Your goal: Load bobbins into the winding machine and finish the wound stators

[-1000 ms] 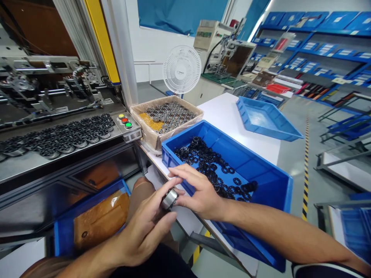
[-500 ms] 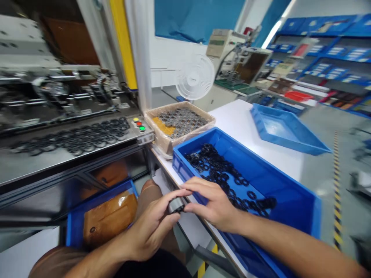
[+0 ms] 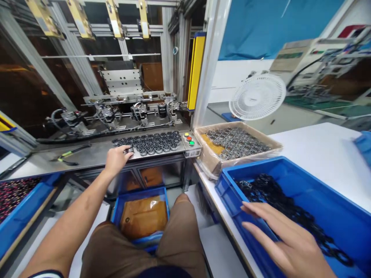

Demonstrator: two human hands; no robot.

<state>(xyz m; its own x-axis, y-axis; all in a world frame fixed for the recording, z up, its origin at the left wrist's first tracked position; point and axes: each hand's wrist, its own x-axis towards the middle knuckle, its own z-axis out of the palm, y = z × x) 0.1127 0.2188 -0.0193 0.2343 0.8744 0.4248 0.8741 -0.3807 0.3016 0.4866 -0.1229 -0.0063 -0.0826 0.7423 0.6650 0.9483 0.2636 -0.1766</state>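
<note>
My left hand (image 3: 116,159) is closed on a dark metal ring part (image 3: 130,150) at the front edge of the machine's steel ledge. It is beside the left end of several rows of similar black and grey ring parts (image 3: 156,143). Over the near wall of a blue bin (image 3: 232,193), my right hand (image 3: 285,237) has its fingers apart and holds nothing. A heap of black rings (image 3: 290,200) lies in that bin, partly hidden by the hand.
Pliers with yellow-green on the handles (image 3: 65,156) lie left on the ledge. A button box (image 3: 191,148) ends the ledge at right, near a plastic-lined carton (image 3: 208,158) of grey rings. Behind are machine fixtures (image 3: 139,112) and a white fan (image 3: 255,98). Another blue tub (image 3: 142,193) sits below.
My hands have parted. The left carried the ring part from in front of me to the ledge; the right let go and moved over the blue bin. The view has swung left.
</note>
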